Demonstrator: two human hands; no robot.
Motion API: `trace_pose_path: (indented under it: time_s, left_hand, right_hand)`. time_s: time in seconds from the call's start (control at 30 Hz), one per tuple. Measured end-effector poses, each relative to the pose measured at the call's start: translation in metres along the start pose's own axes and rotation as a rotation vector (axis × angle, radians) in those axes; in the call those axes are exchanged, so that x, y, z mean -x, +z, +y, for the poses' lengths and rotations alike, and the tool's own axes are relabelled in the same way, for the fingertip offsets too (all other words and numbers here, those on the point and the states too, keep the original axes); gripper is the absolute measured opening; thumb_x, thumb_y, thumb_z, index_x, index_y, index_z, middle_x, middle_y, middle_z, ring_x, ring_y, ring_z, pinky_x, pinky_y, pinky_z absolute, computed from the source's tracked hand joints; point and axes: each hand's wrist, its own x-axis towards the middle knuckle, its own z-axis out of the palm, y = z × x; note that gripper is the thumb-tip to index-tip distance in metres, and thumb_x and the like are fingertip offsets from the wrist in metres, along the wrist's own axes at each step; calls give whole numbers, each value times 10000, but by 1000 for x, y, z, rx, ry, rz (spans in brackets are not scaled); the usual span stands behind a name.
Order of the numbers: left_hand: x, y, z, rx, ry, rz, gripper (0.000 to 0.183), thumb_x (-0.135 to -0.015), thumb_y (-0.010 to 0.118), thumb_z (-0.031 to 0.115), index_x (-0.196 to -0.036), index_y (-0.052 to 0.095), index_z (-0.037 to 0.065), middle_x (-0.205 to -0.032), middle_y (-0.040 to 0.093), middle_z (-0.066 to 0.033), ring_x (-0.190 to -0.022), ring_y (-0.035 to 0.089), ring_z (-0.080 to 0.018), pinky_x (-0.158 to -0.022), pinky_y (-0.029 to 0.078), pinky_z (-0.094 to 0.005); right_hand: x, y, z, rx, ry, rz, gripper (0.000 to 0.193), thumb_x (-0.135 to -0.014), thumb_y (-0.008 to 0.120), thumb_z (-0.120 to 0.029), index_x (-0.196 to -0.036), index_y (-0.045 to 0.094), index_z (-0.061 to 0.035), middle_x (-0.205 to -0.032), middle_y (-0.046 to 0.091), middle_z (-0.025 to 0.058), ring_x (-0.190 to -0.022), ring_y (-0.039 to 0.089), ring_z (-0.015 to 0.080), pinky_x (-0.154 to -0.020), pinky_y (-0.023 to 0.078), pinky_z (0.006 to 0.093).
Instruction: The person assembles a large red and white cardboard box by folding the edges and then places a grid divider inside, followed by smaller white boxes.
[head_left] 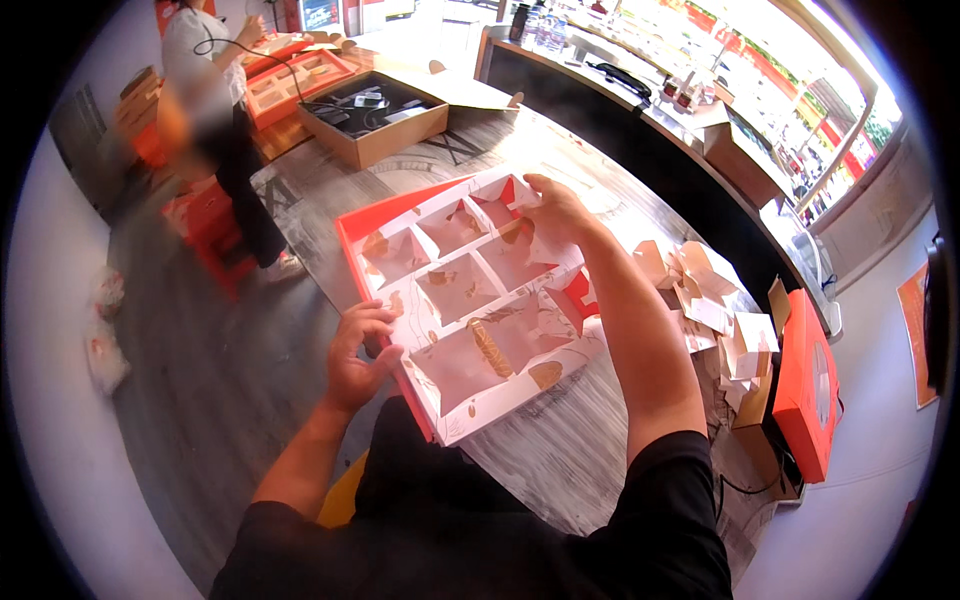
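A white cardboard divider insert [462,330] with gold leaf-like prints lies in or on a red box [347,236] at the near edge of the table. Its several compartments hold nothing that I can see. Red shows along the left and far sides, and through openings at the right. My left hand [358,355] is closed on the insert's left rim, with fingers over the edge and thumb at the near side. Across from it, my right hand [556,208] grips the far right corner, its fingertips bent over the rim. The undersides of both grips are hidden.
Folded white card pieces [715,310] are heaped on the table at right, beside an upright red box [806,390]. A brown carton [385,130] with cables stands at the far left. Beyond it, a person [215,110] stands by red divided trays [300,80]. A dark counter [600,130] runs behind.
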Motion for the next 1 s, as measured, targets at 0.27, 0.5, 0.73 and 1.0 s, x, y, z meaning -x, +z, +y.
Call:
trace_pose_path:
  time_s: [0.27, 0.5, 0.73, 1.0]
  left_hand:
    - [-1, 4, 2, -5, -16, 89, 231, -831, 775, 61, -1034, 665, 58, -1258, 696, -139, -1293, 611, -358, -1106, 470, -456]
    - [-5, 12, 1, -51, 6, 62, 217, -844, 756, 89, -1043, 675, 55, -1235, 714, -147, -1259, 632, -379, -1097, 477, -468]
    - [-11, -8, -17, -71, -4, -9, 236, -901, 753, 139, -1114, 685, 63, -1341, 663, -177, -1361, 562, -391, -1138, 439, -456]
    - [-17, -27, -67, 385, -432, 84, 415, -1028, 679, 273, -1348, 625, 14, -1477, 589, -159, -1382, 560, -259, -1171, 431, -392]
  right_hand:
    - [2, 21, 21, 283, -213, 8, 705, -955, 728, -378, -1538, 531, -34, -1613, 479, 233, -1445, 510, 396, -1210, 410, 421]
    - [12, 6, 51, 269, -270, -23, 712, -952, 769, -426, -1498, 576, -12, -1634, 443, 230, -1502, 450, 365, -1238, 381, 415]
    - [89, -42, 66, 149, -174, -339, 875, -837, 910, -416, -1583, 515, -185, -1703, 376, 137, -1538, 411, 351, -1178, 488, 467]
    - [210, -39, 73, -303, -65, -346, 1291, -710, 868, -718, -1677, 304, -76, -1643, 435, 232, -1426, 538, 369, -1126, 498, 533]
